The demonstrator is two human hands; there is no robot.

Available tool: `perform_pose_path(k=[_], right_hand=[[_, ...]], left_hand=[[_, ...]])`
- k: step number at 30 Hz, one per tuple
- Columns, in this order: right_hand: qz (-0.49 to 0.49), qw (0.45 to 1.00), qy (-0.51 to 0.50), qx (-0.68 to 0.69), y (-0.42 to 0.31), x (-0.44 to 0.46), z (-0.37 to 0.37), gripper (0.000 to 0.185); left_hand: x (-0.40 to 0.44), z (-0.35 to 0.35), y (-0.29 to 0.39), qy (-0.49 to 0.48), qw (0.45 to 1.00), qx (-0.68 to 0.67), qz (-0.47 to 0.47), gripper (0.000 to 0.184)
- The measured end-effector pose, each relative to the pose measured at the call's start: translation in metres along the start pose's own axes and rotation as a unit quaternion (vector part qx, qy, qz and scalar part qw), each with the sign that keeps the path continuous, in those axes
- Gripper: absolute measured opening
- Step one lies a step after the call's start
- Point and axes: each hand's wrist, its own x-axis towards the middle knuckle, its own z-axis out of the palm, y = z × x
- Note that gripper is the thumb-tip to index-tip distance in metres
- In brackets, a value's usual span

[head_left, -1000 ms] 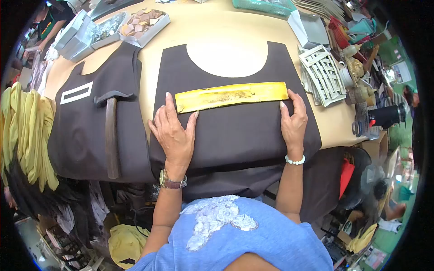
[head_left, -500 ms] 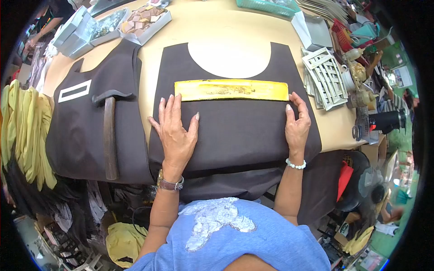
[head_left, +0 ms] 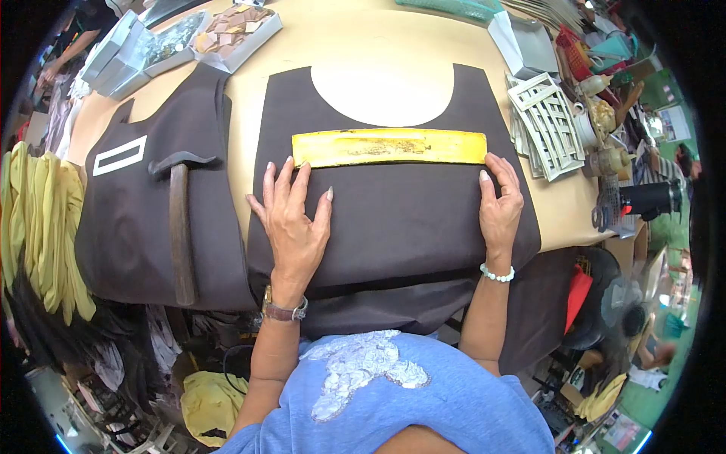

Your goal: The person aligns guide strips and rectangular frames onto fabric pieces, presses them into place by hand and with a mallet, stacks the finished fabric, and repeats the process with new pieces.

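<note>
A yellow strip with dark smudges [head_left: 389, 147] lies across the chest of a dark brown cut fabric piece [head_left: 393, 219]. My left hand [head_left: 291, 219] rests on the fabric with spread fingers, its fingertips at the strip's lower left corner. At the strip's right end is my right hand [head_left: 501, 200], thumb and fingers apart, fingertips touching the corner. A second dark piece [head_left: 128, 227] lies to the left, bearing a white rectangular frame [head_left: 119, 156] and a hammer with a wooden handle [head_left: 181, 227].
Boxes of tan pieces [head_left: 231, 32] and small clear items [head_left: 174, 41] stand at the back left. Back right are an open white box [head_left: 523, 47] and stacked white stencils [head_left: 548, 129]. Yellow cloths [head_left: 41, 219] hang at left. Another person's arm [head_left: 72, 51] shows far left.
The yellow strip has turned from a slight tilt to nearly level, its left end moving up. My left hand has shifted its fingertips to the strip's lower left corner.
</note>
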Motion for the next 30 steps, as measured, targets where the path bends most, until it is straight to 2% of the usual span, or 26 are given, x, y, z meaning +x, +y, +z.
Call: perform_pose_path(k=[30], right_hand=[[-0.02, 0.999, -0.01, -0.023, -0.0017, -0.0008, 0.0005, 0.026]], left_hand=[[0.0, -0.0043, 0.0051, -0.015, 0.999, -0.009, -0.032, 0.051]])
